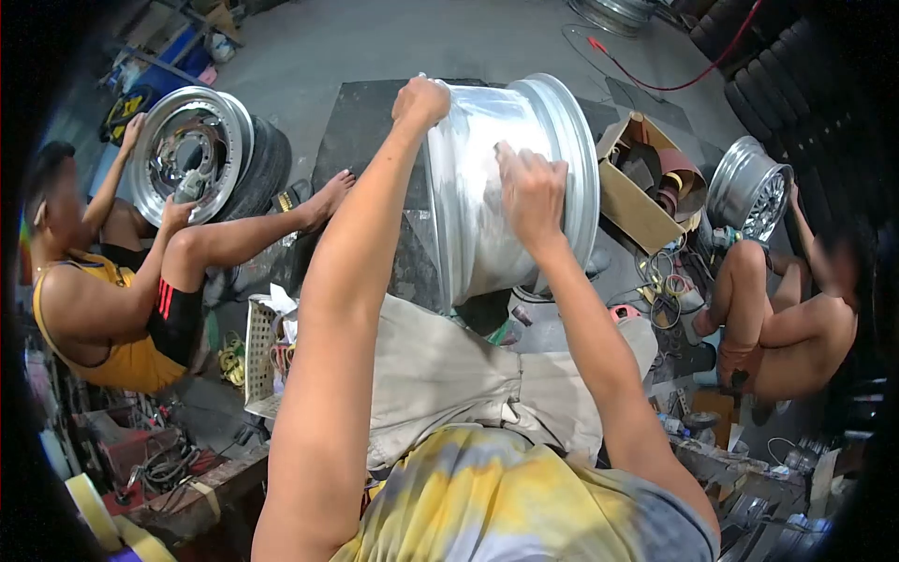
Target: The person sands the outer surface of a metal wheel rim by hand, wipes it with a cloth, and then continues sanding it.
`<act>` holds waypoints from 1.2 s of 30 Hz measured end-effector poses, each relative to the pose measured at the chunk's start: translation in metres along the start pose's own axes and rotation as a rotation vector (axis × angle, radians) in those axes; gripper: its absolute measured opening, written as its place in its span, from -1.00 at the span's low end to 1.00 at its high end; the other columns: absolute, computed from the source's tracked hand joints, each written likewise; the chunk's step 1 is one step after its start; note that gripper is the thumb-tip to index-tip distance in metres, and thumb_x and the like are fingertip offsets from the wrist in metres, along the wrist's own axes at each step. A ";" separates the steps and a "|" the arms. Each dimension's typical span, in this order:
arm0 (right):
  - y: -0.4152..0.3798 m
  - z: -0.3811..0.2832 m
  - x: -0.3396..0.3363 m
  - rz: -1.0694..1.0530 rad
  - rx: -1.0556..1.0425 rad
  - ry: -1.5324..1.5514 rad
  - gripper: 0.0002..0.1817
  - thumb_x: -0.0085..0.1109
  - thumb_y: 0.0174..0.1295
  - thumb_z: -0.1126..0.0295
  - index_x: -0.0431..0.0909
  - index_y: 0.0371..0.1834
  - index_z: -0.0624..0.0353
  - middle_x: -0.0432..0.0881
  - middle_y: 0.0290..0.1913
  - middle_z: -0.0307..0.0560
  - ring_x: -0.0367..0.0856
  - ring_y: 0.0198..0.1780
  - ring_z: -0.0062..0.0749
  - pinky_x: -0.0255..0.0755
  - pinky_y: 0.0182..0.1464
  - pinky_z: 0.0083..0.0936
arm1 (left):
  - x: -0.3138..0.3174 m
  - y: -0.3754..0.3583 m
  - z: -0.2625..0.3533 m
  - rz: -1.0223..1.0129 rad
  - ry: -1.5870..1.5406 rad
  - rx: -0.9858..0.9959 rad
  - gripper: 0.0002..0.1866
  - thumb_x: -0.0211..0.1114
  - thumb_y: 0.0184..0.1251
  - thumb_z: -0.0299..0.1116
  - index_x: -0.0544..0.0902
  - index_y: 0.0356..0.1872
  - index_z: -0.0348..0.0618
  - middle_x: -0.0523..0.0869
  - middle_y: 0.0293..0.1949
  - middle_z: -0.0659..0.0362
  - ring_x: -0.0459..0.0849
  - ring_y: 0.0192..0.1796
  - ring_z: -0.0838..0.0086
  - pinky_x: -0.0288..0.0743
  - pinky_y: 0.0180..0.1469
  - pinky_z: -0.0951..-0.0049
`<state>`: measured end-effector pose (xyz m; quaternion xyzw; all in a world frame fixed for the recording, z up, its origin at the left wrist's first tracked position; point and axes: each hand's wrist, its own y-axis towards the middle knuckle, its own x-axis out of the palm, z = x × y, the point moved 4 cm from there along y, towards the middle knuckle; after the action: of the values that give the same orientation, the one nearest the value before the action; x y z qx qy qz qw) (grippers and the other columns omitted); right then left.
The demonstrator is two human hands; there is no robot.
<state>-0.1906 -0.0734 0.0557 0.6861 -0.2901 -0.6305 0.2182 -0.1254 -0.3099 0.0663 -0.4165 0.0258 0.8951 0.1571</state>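
Note:
A large silver wheel rim point(482, 201) stands in front of my knees, its bright barrel facing up toward me. My left hand point(421, 101) is closed over the far left edge of the rim. Against the barrel, nearer its right side, my right hand point(532, 197) is curled with the fingers pressed together. Whatever it pinches, if anything, is hidden behind the fingers. Beneath the rim lies a dark mat point(361, 131).
On the left, a seated person point(112, 300) holds a power tool point(192, 187) at another wheel point(187, 150). A cardboard box point(637, 206) of abrasive rolls stands right of my rim. Another person point(796, 318) holds a rim point(749, 192). A plastic basket point(259, 351) is near my left knee.

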 end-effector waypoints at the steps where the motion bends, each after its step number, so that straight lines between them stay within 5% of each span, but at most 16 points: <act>1: 0.004 0.003 0.004 0.021 0.057 -0.028 -0.62 0.20 0.29 0.45 0.74 0.18 0.05 0.65 -0.32 -0.12 0.67 -0.21 -0.20 0.30 -0.10 -0.15 | -0.002 0.001 0.002 0.002 -0.009 0.001 -0.48 0.04 0.52 -0.13 0.69 0.23 -0.33 0.71 0.26 -0.22 0.66 0.37 -0.03 0.54 0.39 0.11; 6: -0.015 -0.015 -0.004 0.041 -0.077 0.113 -0.62 0.21 0.26 0.45 0.72 0.15 0.07 0.66 -0.32 -0.14 0.70 -0.24 -0.25 0.30 -0.09 -0.14 | -0.004 0.009 0.003 -0.032 0.004 -0.002 -0.47 0.05 0.52 -0.11 0.71 0.19 -0.35 0.71 0.25 -0.23 0.66 0.35 -0.05 0.54 0.37 0.10; 10: 0.035 0.022 0.013 0.056 0.083 0.020 -0.63 0.21 0.28 0.43 0.71 0.16 0.08 0.67 -0.31 -0.14 0.71 -0.22 -0.26 0.29 -0.08 -0.17 | -0.007 0.007 0.004 -0.010 -0.033 -0.020 -0.47 0.03 0.56 -0.11 0.70 0.19 -0.37 0.71 0.24 -0.25 0.67 0.34 -0.07 0.54 0.38 0.10; 14: -0.003 -0.016 0.008 -0.027 0.056 0.040 -0.66 0.21 0.32 0.42 0.71 0.15 0.13 0.69 -0.28 -0.10 0.70 -0.22 -0.24 0.28 -0.05 -0.18 | -0.002 0.016 -0.001 0.035 -0.004 0.040 -0.42 -0.01 0.60 -0.09 0.68 0.14 -0.53 0.70 0.19 -0.37 0.68 0.31 -0.14 0.53 0.35 0.06; 22: 0.018 -0.030 0.017 0.130 0.135 0.169 -0.68 0.23 0.35 0.41 0.72 0.16 0.09 0.62 -0.33 -0.13 0.67 -0.20 -0.22 0.24 -0.08 -0.18 | -0.006 0.009 -0.003 0.042 -0.034 0.046 -0.40 0.04 0.58 -0.08 0.67 0.14 -0.57 0.66 0.20 -0.43 0.63 0.34 -0.20 0.49 0.40 0.06; 24: -0.014 -0.043 0.012 0.104 0.150 0.150 -0.71 0.24 0.39 0.40 0.73 0.13 0.10 0.66 -0.30 -0.15 0.67 -0.21 -0.24 0.23 -0.09 -0.18 | -0.004 0.015 -0.004 0.004 0.066 0.045 -0.46 0.05 0.59 -0.09 0.71 0.14 -0.42 0.72 0.21 -0.29 0.67 0.32 -0.13 0.54 0.35 0.07; 36: -0.027 -0.061 0.005 0.199 0.284 0.335 -0.71 0.18 0.46 0.30 0.73 0.08 0.22 0.72 -0.29 -0.08 0.69 -0.20 -0.24 0.25 0.01 -0.14 | 0.000 0.025 -0.018 0.048 0.056 0.092 -0.44 0.07 0.56 -0.11 0.69 0.09 -0.53 0.70 0.16 -0.41 0.67 0.29 -0.21 0.54 0.33 0.03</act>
<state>-0.1262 -0.0609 0.0409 0.7729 -0.4017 -0.4361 0.2260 -0.1197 -0.3371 0.0526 -0.4330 0.0811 0.8845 0.1539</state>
